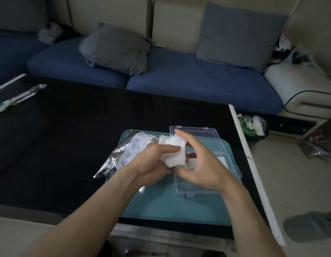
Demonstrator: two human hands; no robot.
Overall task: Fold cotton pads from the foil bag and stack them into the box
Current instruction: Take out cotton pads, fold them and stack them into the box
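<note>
Holding a loose sheaf of cotton pads (173,151) in a curled grip, left hand (153,164) presents them over the open box (207,182) — right hand (201,164), fingers relaxed and holding nothing, poised to take one

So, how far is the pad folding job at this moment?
Done: the clear box lies open on the teal tray, with something white inside. In hand: the left hand grips a bunch of cotton pads, the right hand working at them. Left: folding and stacking these; the foil bag lies beside.
</note>
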